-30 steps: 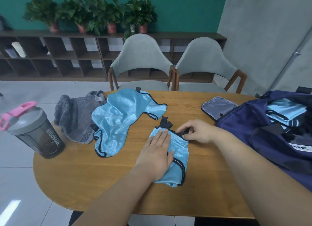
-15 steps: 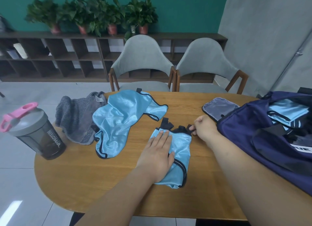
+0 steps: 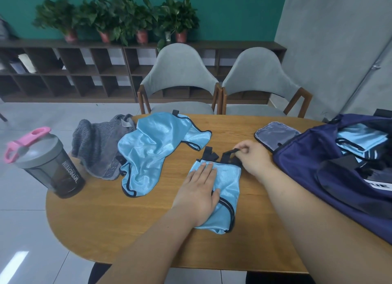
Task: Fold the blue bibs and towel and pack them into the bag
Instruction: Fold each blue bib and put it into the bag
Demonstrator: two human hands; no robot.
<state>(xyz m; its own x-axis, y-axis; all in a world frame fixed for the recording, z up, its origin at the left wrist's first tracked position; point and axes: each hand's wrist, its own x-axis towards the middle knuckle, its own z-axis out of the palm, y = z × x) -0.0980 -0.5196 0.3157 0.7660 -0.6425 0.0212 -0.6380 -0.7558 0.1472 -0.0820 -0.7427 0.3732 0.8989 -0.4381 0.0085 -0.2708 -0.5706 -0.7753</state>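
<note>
Fingers (image 3: 206, 169) of the left hand (image 3: 197, 195) press flat on the bib (image 3: 229, 178) on the bench (image 3: 106, 220), fingers (image 3: 244, 150) of the right hand (image 3: 253, 159) pinch its strap (image 3: 230, 153), and a hard tug could undo the fold.

Soft, even indoor light, a little dim, falls from above; shadows under the left hand (image 3: 199, 190) and the shaker bottle (image 3: 48, 162) at the table's (image 3: 127, 230) left edge are faint. The unfolded blue bib (image 3: 152, 147) shows a satin sheen, and a white glare streak lies on the floor tiles (image 3: 12, 266) (lower left). Wide-angle bending bows the shelf (image 3: 63, 75) and swells the near forearms (image 3: 318, 230); the plants (image 3: 118, 16) look slightly soft.
</note>
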